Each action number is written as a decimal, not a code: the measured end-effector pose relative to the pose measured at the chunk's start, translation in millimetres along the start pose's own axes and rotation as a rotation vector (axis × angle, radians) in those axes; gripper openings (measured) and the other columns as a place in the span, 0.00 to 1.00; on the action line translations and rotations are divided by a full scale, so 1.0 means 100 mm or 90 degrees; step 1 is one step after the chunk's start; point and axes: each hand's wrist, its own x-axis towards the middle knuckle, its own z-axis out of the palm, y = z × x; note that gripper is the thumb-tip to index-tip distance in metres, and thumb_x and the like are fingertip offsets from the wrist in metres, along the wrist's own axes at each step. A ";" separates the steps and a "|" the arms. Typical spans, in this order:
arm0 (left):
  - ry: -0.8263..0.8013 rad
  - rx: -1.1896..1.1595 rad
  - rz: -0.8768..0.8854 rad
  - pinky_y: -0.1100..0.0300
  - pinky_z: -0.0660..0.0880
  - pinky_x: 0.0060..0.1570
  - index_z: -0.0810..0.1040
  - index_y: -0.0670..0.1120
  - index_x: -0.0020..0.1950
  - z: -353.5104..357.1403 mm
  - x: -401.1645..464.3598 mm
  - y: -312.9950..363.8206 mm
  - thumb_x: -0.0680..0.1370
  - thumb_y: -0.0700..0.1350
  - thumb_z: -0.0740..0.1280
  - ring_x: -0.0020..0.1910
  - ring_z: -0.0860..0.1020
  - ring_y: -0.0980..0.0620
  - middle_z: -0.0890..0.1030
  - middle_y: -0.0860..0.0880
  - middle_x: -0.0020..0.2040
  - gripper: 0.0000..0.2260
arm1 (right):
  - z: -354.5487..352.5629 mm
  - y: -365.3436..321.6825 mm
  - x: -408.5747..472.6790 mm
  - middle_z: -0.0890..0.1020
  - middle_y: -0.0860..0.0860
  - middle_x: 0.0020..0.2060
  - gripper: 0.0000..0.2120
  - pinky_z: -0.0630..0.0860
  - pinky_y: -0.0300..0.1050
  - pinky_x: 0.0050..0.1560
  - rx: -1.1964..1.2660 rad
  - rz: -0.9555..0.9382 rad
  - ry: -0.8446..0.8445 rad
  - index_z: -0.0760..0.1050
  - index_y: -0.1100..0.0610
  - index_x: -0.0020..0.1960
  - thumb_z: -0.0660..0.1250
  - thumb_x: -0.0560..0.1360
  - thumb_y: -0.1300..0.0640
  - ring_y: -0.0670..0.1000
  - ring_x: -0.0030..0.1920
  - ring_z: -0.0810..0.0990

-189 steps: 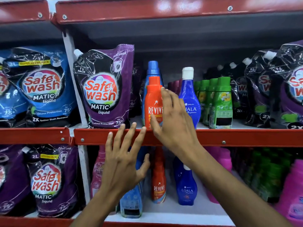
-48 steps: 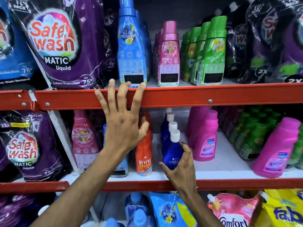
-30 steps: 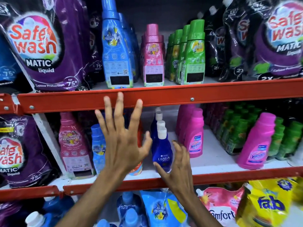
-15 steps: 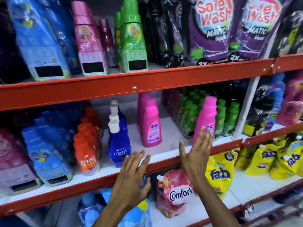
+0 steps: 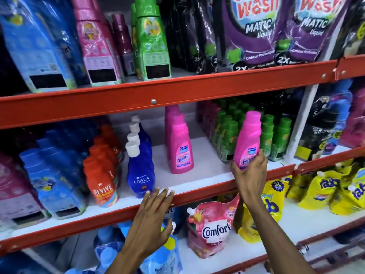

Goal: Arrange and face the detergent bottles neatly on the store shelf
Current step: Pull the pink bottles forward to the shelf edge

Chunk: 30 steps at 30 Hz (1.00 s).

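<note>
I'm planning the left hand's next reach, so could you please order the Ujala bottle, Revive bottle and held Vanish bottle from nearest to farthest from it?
1. The front Ujala bottle, just above the left hand at the shelf edge.
2. The front Revive bottle, farther to the left.
3. The Vanish bottle, far right, in the grip of the right hand.
</note>
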 end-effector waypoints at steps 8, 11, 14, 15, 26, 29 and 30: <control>0.010 -0.002 -0.014 0.57 0.48 0.79 0.64 0.49 0.78 -0.07 -0.11 -0.06 0.73 0.53 0.64 0.75 0.65 0.51 0.73 0.50 0.75 0.33 | 0.02 -0.36 -0.37 0.73 0.64 0.63 0.43 0.74 0.59 0.62 0.064 -0.060 -0.019 0.62 0.65 0.70 0.79 0.66 0.48 0.65 0.63 0.73; 0.006 -0.007 -0.024 0.56 0.48 0.78 0.64 0.50 0.78 -0.08 -0.14 -0.08 0.73 0.53 0.63 0.75 0.66 0.51 0.73 0.50 0.75 0.32 | 0.07 -0.61 -0.57 0.73 0.62 0.61 0.44 0.74 0.57 0.61 0.089 -0.087 -0.058 0.62 0.64 0.70 0.79 0.65 0.45 0.63 0.62 0.74; -0.003 -0.002 -0.034 0.57 0.47 0.78 0.62 0.51 0.78 -0.09 -0.17 -0.09 0.72 0.52 0.65 0.75 0.68 0.50 0.72 0.51 0.75 0.34 | 0.14 -0.83 -0.74 0.74 0.59 0.60 0.44 0.77 0.55 0.59 0.104 -0.101 -0.101 0.63 0.63 0.69 0.79 0.64 0.44 0.60 0.61 0.74; -0.005 -0.003 -0.037 0.57 0.46 0.78 0.61 0.51 0.79 -0.09 -0.18 -0.09 0.72 0.51 0.66 0.75 0.67 0.50 0.72 0.51 0.75 0.34 | 0.16 -0.88 -0.79 0.74 0.58 0.60 0.43 0.77 0.55 0.57 0.106 -0.103 -0.116 0.63 0.61 0.68 0.80 0.63 0.43 0.59 0.60 0.75; 0.014 -0.040 -0.031 0.58 0.38 0.78 0.58 0.52 0.80 -0.11 -0.18 -0.07 0.74 0.51 0.63 0.79 0.62 0.50 0.66 0.50 0.79 0.34 | 0.36 -1.03 -1.04 0.74 0.57 0.56 0.41 0.79 0.56 0.53 0.088 -0.093 -0.156 0.65 0.60 0.65 0.80 0.62 0.43 0.60 0.57 0.76; -0.001 -0.016 -0.025 0.55 0.40 0.79 0.56 0.52 0.81 -0.12 -0.20 -0.08 0.75 0.53 0.61 0.80 0.59 0.50 0.63 0.51 0.81 0.34 | 0.36 -1.03 -1.03 0.74 0.56 0.56 0.42 0.80 0.56 0.52 0.079 -0.095 -0.158 0.65 0.60 0.64 0.80 0.61 0.42 0.60 0.57 0.77; -0.003 0.002 -0.020 0.53 0.43 0.80 0.56 0.52 0.81 -0.12 -0.20 -0.09 0.75 0.54 0.61 0.80 0.59 0.50 0.63 0.51 0.80 0.34 | 0.36 -1.02 -1.03 0.74 0.56 0.57 0.42 0.80 0.56 0.53 0.077 -0.099 -0.159 0.64 0.59 0.65 0.80 0.61 0.42 0.60 0.58 0.77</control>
